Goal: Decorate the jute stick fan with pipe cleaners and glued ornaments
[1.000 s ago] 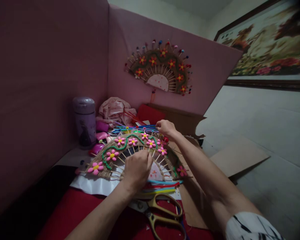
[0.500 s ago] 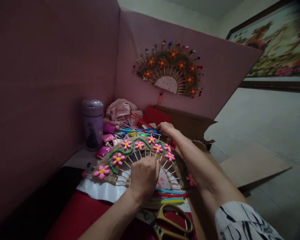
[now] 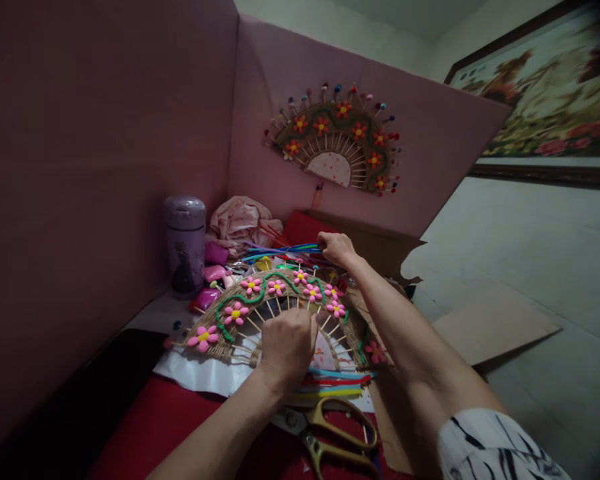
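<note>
A woven twine fan [image 3: 260, 293] with stick ribs, pink flowers and a green wavy vine lies in front of me. Over its inner ribs my left hand [image 3: 289, 350] is closed in a fist; what its fingers grip is hidden. Behind the fan's top edge, my right hand [image 3: 337, 248] is closed around the right ends of a bundle of blue and purple pipe cleaners [image 3: 280, 252]. More pipe cleaners [image 3: 333, 382], in light blue, red and yellow, lie below the fan. Gold-handled scissors [image 3: 325, 430] rest nearest me on red cloth.
A purple bottle [image 3: 186, 247] stands at the left beside pink packets [image 3: 215, 273] and crumpled pink cloth [image 3: 243, 220]. A second fan [image 3: 337, 143] with orange flowers hangs on the pink panel [image 3: 430, 153]. Cardboard [image 3: 500, 323] lies to the right.
My right hand has lifted slightly, and the pipe cleaners in it have risen at their right ends. My left hand has stayed almost in place over the fan.
</note>
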Demonstrator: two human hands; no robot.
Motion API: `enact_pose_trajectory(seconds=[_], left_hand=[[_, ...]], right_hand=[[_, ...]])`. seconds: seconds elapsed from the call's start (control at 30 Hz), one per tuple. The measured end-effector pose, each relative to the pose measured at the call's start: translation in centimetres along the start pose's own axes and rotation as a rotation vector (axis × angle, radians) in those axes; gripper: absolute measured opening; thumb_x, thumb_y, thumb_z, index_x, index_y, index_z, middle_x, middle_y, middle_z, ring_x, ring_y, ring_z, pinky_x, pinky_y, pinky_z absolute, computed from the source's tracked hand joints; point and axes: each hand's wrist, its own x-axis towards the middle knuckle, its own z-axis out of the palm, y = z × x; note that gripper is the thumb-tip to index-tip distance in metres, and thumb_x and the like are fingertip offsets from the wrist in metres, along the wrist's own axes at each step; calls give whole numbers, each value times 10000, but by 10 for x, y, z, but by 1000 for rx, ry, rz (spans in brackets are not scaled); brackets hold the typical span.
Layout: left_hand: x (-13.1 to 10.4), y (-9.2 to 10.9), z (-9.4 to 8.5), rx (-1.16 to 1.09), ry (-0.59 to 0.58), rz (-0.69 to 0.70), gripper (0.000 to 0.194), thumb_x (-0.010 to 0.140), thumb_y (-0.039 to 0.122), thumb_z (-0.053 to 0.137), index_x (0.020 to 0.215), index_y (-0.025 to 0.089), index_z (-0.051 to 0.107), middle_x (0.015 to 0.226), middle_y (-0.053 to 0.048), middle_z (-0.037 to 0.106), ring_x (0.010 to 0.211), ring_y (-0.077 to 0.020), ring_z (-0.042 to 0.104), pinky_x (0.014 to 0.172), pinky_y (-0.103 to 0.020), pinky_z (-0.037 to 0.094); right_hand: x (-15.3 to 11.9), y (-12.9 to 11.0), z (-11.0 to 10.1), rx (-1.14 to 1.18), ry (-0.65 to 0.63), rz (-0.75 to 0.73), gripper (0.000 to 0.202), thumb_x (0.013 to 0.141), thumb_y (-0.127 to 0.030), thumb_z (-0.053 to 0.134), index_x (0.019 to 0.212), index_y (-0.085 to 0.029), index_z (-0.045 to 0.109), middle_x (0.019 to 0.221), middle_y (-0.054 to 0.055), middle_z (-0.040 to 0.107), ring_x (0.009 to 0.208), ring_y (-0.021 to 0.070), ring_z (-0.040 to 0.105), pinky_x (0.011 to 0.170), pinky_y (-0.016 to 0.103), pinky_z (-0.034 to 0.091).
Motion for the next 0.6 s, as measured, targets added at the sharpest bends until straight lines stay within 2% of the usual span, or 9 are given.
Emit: enact_pose_trajectory(seconds=[0.17, 0.37, 0.5, 0.6], left_hand=[[-1, 0, 0, -2, -32, 3, 379, 906, 343, 324, 711, 180, 605, 710, -57, 654, 674, -205, 621, 523, -286, 336], [1, 0, 0, -3, -44, -10, 382, 904, 345, 328, 722, 168, 614, 723, -76, 660, 679, -202, 625, 529, -274, 347], [1, -1, 2, -1, -68, -12, 353, 898, 319, 342, 738, 165, 617, 738, -80, 664, 691, -203, 628, 540, -271, 357], [0, 0, 3, -1, -72, -5, 354, 900, 315, 338, 736, 165, 613, 741, -81, 664, 698, -200, 627, 550, -269, 360]], right_hand=[[-6, 6, -6, -8, 16, -20, 224, 750, -194, 500, 949, -232, 595, 1018, 42, 633, 898, 189, 569, 699, 255, 386], [-11, 7, -11, -13, -41, -14, 304, 719, -156, 527, 1005, -230, 602, 1039, 53, 637, 904, 197, 580, 702, 259, 403], [-13, 8, -15, 4, -56, -5, 228, 762, -239, 530, 950, -267, 656, 1001, 23, 667, 900, 186, 593, 678, 237, 406], [-13, 9, -18, 16, -31, 17, 245, 795, -296, 505, 982, -289, 663, 998, 14, 675, 902, 186, 597, 686, 237, 411]])
